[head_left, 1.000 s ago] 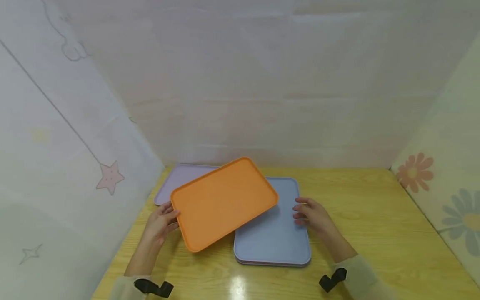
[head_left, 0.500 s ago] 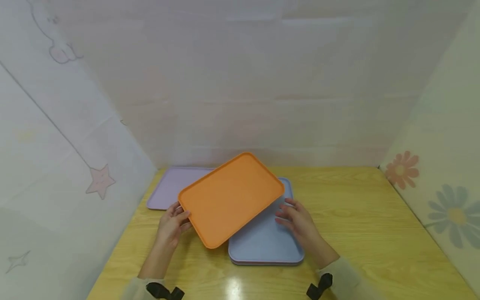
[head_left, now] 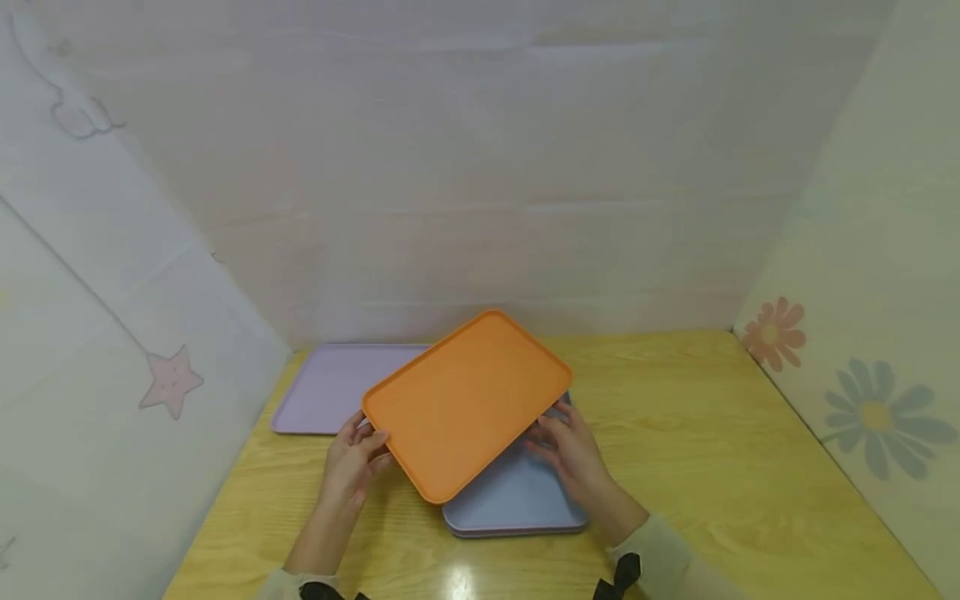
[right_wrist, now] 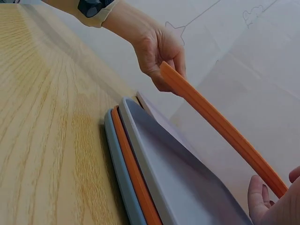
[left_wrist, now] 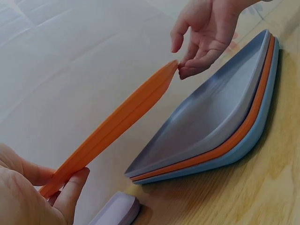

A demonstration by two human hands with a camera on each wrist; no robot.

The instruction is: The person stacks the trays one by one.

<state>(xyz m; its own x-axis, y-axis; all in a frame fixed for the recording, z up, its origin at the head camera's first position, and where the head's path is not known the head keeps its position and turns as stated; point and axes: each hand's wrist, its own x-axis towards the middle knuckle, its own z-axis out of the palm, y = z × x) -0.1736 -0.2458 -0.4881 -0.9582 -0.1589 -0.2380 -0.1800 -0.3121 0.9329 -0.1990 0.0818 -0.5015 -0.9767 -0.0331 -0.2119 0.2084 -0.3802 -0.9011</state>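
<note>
An orange tray [head_left: 468, 404] is held tilted above the table, over part of a tray stack. My left hand [head_left: 352, 467] pinches its near-left edge, thumb on top and fingers beneath. At the opposite edge, my right hand [head_left: 570, 450] has its fingertips right at the rim, and the left wrist view shows its thumb apart from the tray. The stack's grey-blue top tray [head_left: 517, 496] is partly covered by the orange one. Below it, another orange tray [left_wrist: 225, 150] and a light-blue tray [left_wrist: 248, 147] show in the left wrist view.
A lilac tray [head_left: 345, 387] lies at the back left of the wooden table [head_left: 712, 467]. Pale cloth walls [head_left: 480, 167] printed with flowers and a star close off the back and both sides.
My right hand has moved left from beside the stack to the orange tray's edge. The left hand has carried the tray slightly right relative to the stack. The head view has shifted.
</note>
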